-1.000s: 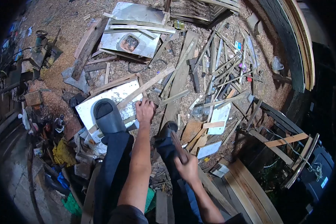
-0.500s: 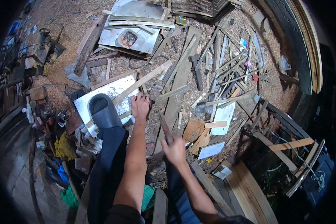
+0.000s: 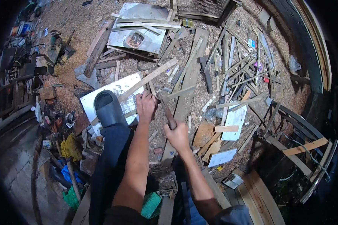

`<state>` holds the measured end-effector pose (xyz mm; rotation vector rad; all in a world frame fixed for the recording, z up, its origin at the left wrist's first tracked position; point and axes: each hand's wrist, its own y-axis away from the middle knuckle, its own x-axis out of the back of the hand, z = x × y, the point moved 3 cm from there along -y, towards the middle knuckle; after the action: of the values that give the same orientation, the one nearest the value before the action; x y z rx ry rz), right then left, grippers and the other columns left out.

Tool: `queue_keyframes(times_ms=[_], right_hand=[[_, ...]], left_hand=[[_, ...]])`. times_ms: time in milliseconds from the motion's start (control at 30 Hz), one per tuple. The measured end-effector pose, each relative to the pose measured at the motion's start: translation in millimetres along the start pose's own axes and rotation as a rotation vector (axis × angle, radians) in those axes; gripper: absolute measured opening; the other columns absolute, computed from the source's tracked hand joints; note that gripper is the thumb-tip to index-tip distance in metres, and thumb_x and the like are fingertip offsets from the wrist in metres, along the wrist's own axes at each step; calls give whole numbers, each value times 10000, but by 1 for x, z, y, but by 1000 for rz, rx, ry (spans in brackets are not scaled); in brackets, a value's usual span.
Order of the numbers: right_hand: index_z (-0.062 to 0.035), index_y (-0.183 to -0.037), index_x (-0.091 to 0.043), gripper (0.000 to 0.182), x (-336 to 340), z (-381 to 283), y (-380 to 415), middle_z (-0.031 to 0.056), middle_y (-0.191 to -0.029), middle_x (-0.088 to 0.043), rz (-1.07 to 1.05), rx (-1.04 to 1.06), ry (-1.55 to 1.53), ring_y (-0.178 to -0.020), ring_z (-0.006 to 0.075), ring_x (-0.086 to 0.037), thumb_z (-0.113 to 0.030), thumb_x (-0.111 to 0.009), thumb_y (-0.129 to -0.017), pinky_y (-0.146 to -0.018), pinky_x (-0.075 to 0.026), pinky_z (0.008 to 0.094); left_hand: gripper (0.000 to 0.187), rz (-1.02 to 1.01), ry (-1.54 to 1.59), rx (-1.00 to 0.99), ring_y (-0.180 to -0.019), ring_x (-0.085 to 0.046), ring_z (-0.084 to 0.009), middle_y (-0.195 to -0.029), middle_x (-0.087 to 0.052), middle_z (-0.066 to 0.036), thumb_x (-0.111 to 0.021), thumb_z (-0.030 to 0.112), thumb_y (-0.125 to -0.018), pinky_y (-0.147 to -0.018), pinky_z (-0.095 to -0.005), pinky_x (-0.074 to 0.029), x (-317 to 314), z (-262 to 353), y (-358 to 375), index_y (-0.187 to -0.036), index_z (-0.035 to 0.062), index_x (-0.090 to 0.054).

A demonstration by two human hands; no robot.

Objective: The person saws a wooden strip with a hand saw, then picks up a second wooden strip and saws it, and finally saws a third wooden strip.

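My left hand [image 3: 146, 105] has its fingers curled over a narrow wooden strip [image 3: 182, 92] that slants across a white board [image 3: 125, 85]. A small dark piece shows at the hand's right side; I cannot make out what it is. In my right hand [image 3: 177, 135] is a brown wooden handle [image 3: 168, 114], its far end close beside the left fingers. Whether that handle carries a head cannot be seen. A foot in a dark slip-on shoe [image 3: 114, 117] presses on the board and strip. Another wooden slat [image 3: 150, 78] lies across the board.
Ahead lies a second white panel [image 3: 154, 40] with slats and a plastic tub [image 3: 136, 39]. A hammer-like tool [image 3: 206, 75] rests right of a long plank [image 3: 189, 80]. Loose strips [image 3: 236, 67] are piled right, near a wooden frame [image 3: 289, 157]. Clutter fills the left side.
The upper end of the handle in my right hand has come up to beside my left hand. The left hand keeps its place on the strip, and the whole view has shifted slightly.
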<state>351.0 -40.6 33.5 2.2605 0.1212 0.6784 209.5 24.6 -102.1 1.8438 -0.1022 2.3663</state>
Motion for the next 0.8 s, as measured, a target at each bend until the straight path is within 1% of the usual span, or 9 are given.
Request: queue_keyframes(times_ms=[67, 133, 200, 267, 367, 433, 533, 667, 800], right_hand=[[-35, -1153, -619, 419, 7, 4, 49, 274, -729, -609, 161, 212, -14, -733, 445, -625, -205, -652, -772, -638, -510, 442], [-21, -1053, -658, 330, 26, 10, 102, 261, -676, -579, 99, -54, -206, -647, 403, -630, -196, -648, -774, -615, -497, 393], [15, -989, -660, 296, 31, 15, 93, 243, -630, -561, 119, -116, -115, -563, 355, -607, -191, -647, -776, -601, -488, 387], [45, -922, -650, 270, 25, 12, 47, 241, -646, -573, 233, 76, -41, -548, 366, -595, -182, -660, -776, -592, -480, 397], [74, -824, -644, 336, 36, -19, 20, 239, -648, -598, 59, -99, -73, -594, 350, -636, -259, -658, -778, -568, -475, 410], [65, -837, -649, 308, 29, -12, 80, 256, -684, -604, 233, 147, 12, -639, 386, -639, -238, -641, -785, -583, -479, 426], [75, -776, -636, 305, 39, -1, 141, 275, -700, -608, 181, -73, -191, -679, 428, -629, -228, -668, -774, -634, -498, 446], [100, -815, -631, 355, 5, 76, 60, 289, -705, -610, 43, -241, 202, -685, 436, -632, -244, -687, -746, -614, -498, 456], [81, -810, -618, 286, 35, 24, 116, 227, -604, -564, 239, -183, -29, -547, 307, -610, -202, -649, -777, -564, -480, 398]], left_hand=[[262, 36, 0, -44, -911, -570, -177, -781, -652, -65, -520, 166, -871, -857, -394, -357, -5, -4, -6, -695, 63, -685], [266, -15, -9, -20, -899, -581, -178, -774, -657, -74, -511, 157, -860, -847, -386, -360, 1, 1, 6, -686, 59, -687], [249, 5, -10, -34, -903, -585, -177, -795, -665, -79, -517, 146, -839, -840, -381, -364, 3, 2, -9, -676, 51, -680], [250, 40, 19, -63, -884, -581, -187, -786, -657, -79, -520, 159, -838, -826, -378, -364, -2, 4, 1, -679, 46, -676], [254, 17, -7, -44, -867, -567, -201, -766, -638, -73, -516, 175, -844, -792, -384, -365, -7, -4, -8, -701, 35, -674], [260, 17, -29, -47, -878, -567, -201, -781, -646, -78, -514, 174, -844, -802, -385, -365, -7, -4, 5, -695, 33, -673], [284, -31, -24, -40, -918, -564, -206, -835, -670, -88, -497, 175, -854, -845, -396, -356, 5, 4, -1, -680, 34, -672], [287, -7, -5, -35, -935, -565, -226, -877, -680, -101, -478, 159, -862, -877, -426, -354, -7, -2, -9, -693, 30, -672], [265, 154, -27, -90, -863, -563, -187, -747, -658, -52, -505, 164, -830, -834, -405, -360, 3, 1, -6, -644, 66, -666]])
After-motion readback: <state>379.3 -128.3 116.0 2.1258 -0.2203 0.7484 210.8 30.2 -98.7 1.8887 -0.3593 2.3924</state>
